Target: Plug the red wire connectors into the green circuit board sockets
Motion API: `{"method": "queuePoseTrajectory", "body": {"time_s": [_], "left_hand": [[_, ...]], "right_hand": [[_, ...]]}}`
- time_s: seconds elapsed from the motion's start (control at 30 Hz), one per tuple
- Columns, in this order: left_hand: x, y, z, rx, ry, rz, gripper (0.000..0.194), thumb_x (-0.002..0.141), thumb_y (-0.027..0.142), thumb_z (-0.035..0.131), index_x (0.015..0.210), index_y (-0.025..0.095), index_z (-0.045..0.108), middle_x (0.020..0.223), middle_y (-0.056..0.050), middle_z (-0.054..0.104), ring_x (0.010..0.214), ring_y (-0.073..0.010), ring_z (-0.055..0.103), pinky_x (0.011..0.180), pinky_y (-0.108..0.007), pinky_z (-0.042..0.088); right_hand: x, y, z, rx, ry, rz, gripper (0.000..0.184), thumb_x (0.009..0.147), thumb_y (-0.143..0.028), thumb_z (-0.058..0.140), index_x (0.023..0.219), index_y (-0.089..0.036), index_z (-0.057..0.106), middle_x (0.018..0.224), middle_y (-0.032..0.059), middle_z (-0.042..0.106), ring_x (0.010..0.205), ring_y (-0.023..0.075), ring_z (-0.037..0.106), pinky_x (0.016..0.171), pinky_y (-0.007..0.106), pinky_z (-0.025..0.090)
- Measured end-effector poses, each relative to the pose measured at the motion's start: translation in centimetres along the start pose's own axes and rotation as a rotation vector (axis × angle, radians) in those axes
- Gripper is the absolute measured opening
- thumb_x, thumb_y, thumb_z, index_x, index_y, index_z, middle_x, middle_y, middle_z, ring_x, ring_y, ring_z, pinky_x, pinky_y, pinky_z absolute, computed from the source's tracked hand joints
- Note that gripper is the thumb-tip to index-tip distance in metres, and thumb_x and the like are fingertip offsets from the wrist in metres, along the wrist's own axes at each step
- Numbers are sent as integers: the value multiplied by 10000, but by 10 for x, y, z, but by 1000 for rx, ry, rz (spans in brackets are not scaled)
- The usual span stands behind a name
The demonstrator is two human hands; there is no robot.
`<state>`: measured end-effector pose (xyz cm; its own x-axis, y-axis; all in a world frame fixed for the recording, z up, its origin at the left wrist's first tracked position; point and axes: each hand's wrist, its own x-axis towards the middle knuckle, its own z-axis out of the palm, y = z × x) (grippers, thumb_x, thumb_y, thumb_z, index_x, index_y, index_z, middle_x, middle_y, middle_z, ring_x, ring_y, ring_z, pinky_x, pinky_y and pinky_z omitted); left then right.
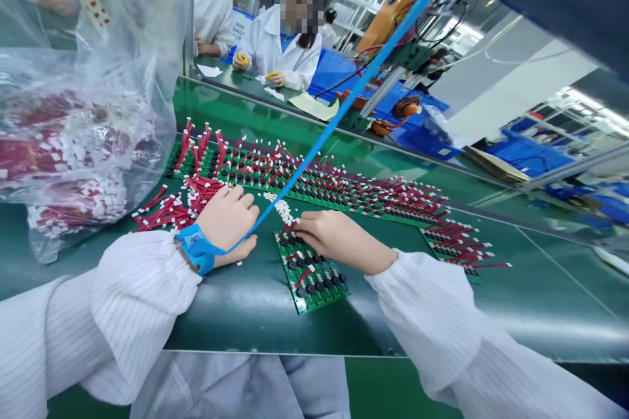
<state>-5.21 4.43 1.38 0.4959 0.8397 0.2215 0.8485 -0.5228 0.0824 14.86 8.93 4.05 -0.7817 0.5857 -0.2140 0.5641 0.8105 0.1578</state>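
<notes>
A small green circuit board with black parts and a few red wires lies on the green table in front of me. My right hand rests on its far end, fingers pinched at a red wire there. My left hand, with a blue wrist strap, is curled over a loose pile of red wires to the left of the board; what its fingers hold is hidden. A blue cord runs up from the strap.
Long rows of green boards with red wires fan across the table behind. Clear plastic bags of red wires stand at the left. Two people in white coats work at a far bench. An orange machine stands behind.
</notes>
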Motion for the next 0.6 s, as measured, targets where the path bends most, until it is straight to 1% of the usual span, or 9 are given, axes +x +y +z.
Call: {"method": "queuePoseTrajectory", "body": {"time_s": [0.07, 0.13, 0.2, 0.3, 0.37, 0.4, 0.43, 0.5, 0.6], "left_hand": [[-1, -3, 2, 10, 12, -18, 212, 718, 310, 490, 777, 117, 555, 834, -145, 554, 869, -317, 452, 698, -427, 374], [-2, -6, 6, -2, 8, 4, 153, 729, 261, 467, 767, 134, 543, 830, -130, 553, 853, -293, 454, 699, -406, 372], [-1, -7, 9, -25, -6, 35, 115, 743, 181, 426, 749, 142, 534, 805, -111, 553, 827, -264, 459, 696, -383, 365], [1, -9, 8, -73, -35, 67, 121, 736, 120, 411, 733, 137, 531, 777, -94, 546, 798, -239, 461, 677, -360, 350], [2, -11, 4, -119, -66, 114, 51, 707, 169, 493, 724, 147, 536, 786, -62, 548, 786, -213, 463, 674, -334, 345], [2, -13, 1, -151, -91, 152, 65, 676, 208, 552, 718, 159, 541, 790, -39, 551, 782, -198, 465, 676, -319, 342], [1, -14, -2, -195, -126, 203, 122, 636, 242, 608, 714, 172, 547, 792, -16, 555, 782, -185, 467, 679, -306, 337], [-1, -17, -5, -288, -205, 305, 194, 574, 250, 678, 712, 191, 554, 795, 16, 562, 795, -171, 469, 700, -298, 319], [-3, -18, -4, -372, -293, 361, 136, 604, 146, 662, 668, 185, 548, 743, 31, 572, 764, -152, 476, 713, -298, 295]], "right_hand": [[-11, 0, 2, -43, 50, 87, 173, 841, -202, 442, 785, -120, 584, 733, 56, 562, 600, 148, 539, 488, 242, 303], [-21, 0, 4, -73, 96, 146, 172, 846, -230, 440, 845, -122, 575, 753, 54, 559, 612, 155, 546, 488, 241, 305], [-29, -2, 5, -62, 166, 177, 171, 848, -237, 438, 906, -136, 564, 763, 45, 564, 622, 149, 551, 499, 234, 318], [-39, -9, 5, -11, 329, 181, 192, 861, -219, 399, 938, -136, 554, 779, 54, 575, 628, 142, 548, 510, 232, 340], [-43, -19, 4, 36, 452, 158, 190, 864, -204, 392, 907, -129, 560, 760, 59, 575, 627, 137, 540, 522, 232, 354], [-45, -25, 3, 59, 500, 135, 186, 863, -192, 391, 874, -128, 565, 735, 56, 572, 614, 132, 531, 524, 233, 356], [-47, -31, 3, 74, 537, 103, 189, 861, -177, 389, 829, -131, 570, 696, 49, 565, 588, 125, 516, 516, 235, 352], [-50, -44, 5, 80, 561, 16, 220, 857, -145, 381, 743, -138, 570, 596, 26, 531, 514, 116, 463, 476, 246, 322], [-57, -56, 14, 84, 536, -131, 240, 847, -106, 373, 721, -128, 577, 506, 2, 477, 456, 117, 395, 436, 262, 280]]}}
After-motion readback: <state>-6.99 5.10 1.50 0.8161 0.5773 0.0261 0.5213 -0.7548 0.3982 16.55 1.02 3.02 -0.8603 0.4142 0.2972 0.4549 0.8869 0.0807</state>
